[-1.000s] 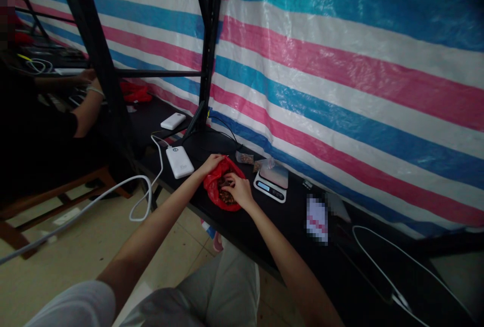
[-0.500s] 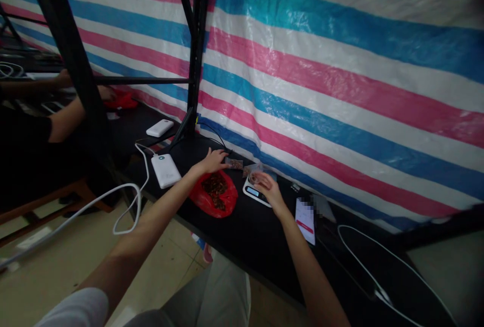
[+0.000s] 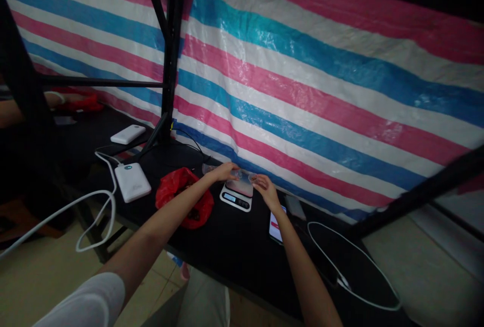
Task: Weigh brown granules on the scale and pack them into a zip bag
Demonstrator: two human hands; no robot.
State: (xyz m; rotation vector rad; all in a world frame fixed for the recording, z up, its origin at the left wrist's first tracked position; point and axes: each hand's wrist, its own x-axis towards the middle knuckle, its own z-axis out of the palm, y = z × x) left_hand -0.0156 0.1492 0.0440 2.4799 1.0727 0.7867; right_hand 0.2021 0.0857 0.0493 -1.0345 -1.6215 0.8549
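My left hand (image 3: 227,171) is closed on what looks like a small clear plastic bag (image 3: 237,174), above the back of a white digital scale (image 3: 226,197). My right hand (image 3: 266,189) grips a small clear cup (image 3: 252,178) at the scale's back right corner. The scale's display is lit, too small to read. Under my left forearm lies an open red plastic bag (image 3: 166,193) with dark brown bits inside, partly hidden by the arm. A clear packet (image 3: 206,168) lies behind my left wrist.
Left of the red bag lies a white power bank (image 3: 132,183) with a white cable; another white power bank (image 3: 127,134) lies beyond. A lit phone (image 3: 277,225) sits under my right forearm. A co-worker's arm (image 3: 15,111) reaches another red bag (image 3: 88,102). A black post (image 3: 174,54) stands behind.
My left hand has moved right from the packets to above the scale, closing on a clear bag. My right hand has shifted with the cup off the scale's middle. The view has turned right.
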